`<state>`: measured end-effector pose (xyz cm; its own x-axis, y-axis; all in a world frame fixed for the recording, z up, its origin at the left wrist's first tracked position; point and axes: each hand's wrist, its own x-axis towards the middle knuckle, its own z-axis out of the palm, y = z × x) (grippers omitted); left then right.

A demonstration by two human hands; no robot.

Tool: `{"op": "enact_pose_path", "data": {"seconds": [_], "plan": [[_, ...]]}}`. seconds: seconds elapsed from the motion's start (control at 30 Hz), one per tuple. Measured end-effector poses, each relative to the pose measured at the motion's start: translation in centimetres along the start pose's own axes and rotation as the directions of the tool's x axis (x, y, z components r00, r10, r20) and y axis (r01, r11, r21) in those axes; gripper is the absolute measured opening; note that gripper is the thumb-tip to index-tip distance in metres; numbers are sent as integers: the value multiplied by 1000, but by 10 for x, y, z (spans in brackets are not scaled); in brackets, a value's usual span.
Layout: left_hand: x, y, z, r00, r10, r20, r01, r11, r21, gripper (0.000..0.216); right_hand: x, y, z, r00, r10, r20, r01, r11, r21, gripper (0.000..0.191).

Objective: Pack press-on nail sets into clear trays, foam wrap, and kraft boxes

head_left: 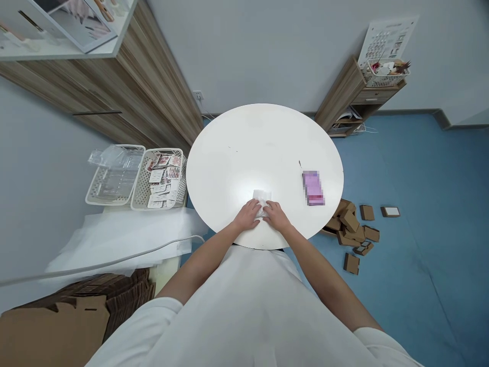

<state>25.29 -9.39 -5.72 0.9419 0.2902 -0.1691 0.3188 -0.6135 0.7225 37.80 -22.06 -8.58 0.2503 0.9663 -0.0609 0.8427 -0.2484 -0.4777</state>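
A small white packet (262, 196) lies near the front edge of the round white table (244, 148). My left hand (248, 214) rests on its left side with fingers curled onto it. From the other side, my right hand (275, 214) presses on its right part, fingers bent. Both hands meet over the packet's near end and hide that part. A pink-purple flat item (313, 187), blurred, lies on the table to the right, apart from both hands.
Two white baskets stand left of the table: one with clear plastic (114, 173), one with printed cards (163, 178). Small brown cardboard boxes (353, 227) litter the blue floor on the right. Flat cardboard (76, 311) is stacked at lower left. A wooden cabinet (355, 97) stands behind.
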Motion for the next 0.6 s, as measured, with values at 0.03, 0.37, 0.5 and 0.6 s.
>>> {"op": "enact_pose_path", "data": {"seconds": [0.03,0.37,0.5,0.6], "plan": [[2,-1,1,1000,19,-6,-19,1000,5,48,2,0,0,1000,0,13,0,1000,-19,30],[-23,-1,9,999,34,30,-35,999,16,42,-23,-9,-2,967,-220,131,234,967,-101,24],[-30,3,5,999,30,27,-30,1000,-4,40,-27,-17,-8,971,-220,97,224,974,-32,25],[-24,5,-5,995,-89,46,91,994,-57,34,-15,-18,-18,986,-124,107,117,991,72,26]]}}
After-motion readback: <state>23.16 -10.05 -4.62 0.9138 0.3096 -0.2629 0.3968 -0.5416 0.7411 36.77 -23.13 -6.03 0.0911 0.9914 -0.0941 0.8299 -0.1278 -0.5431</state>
